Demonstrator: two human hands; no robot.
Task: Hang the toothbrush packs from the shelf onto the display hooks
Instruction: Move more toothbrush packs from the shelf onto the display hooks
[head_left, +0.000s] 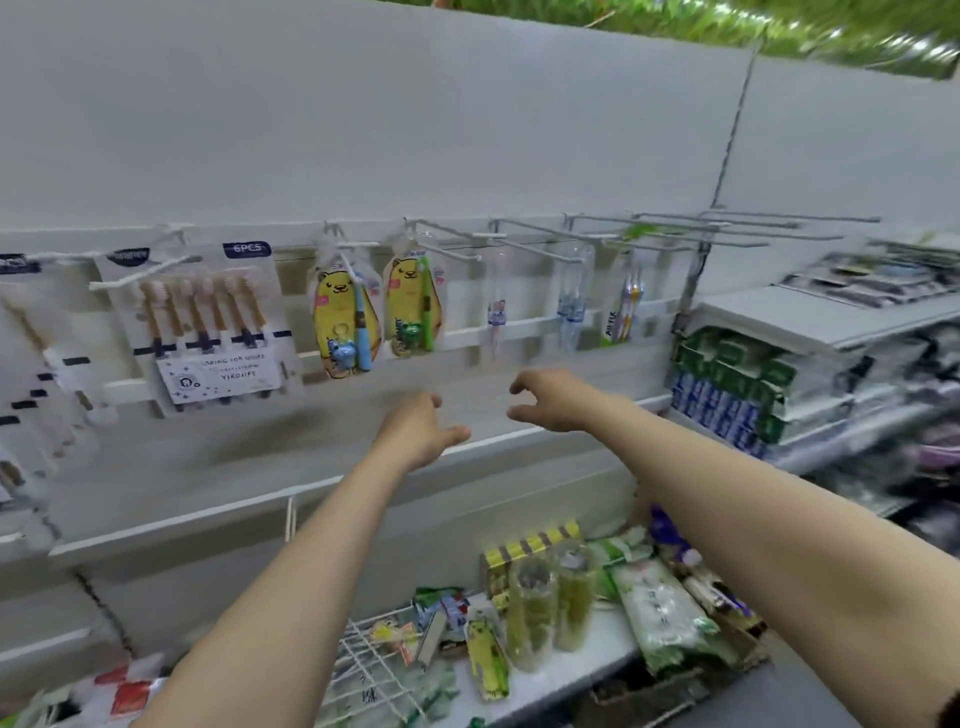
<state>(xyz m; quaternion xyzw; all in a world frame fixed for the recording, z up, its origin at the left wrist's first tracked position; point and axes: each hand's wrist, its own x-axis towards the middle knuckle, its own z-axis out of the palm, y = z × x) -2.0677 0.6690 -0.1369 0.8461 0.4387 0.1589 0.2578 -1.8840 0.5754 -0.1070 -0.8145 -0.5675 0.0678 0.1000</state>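
Both arms reach forward toward the white display wall (467, 130). The left hand (423, 434) is raised below the hooks, fingers loosely spread and holding nothing. The right hand (545, 402) is beside it, slightly higher, thumb and fingers curved apart in an open claw; it holds nothing. Neither hand touches a pack or the wall.

A row of wire hooks (540, 236) runs along the wall above the hands. Hung packs, left to right:
- a six-brush pack (208, 322) with brown handles, marked "6PCS";
- a yellow bear pack (345, 319) with a blue brush;
- a second bear pack (413, 306) with a green brush;
- three clear packs (574, 293) farther right, contents blurred.

The hooks at the far right are bare at their front ends.

The remaining packs lie on the lower shelf (571, 670), below and between the arms. There, a bear-print pack (485, 657) lies flat beside two clear green-tinted packs (550, 603). A wire rack (369, 660) is to their left, and green-and-white pouches (665, 613) are to their right. Stacked green and blue boxes (727, 395) fill the adjoining shelf at right.
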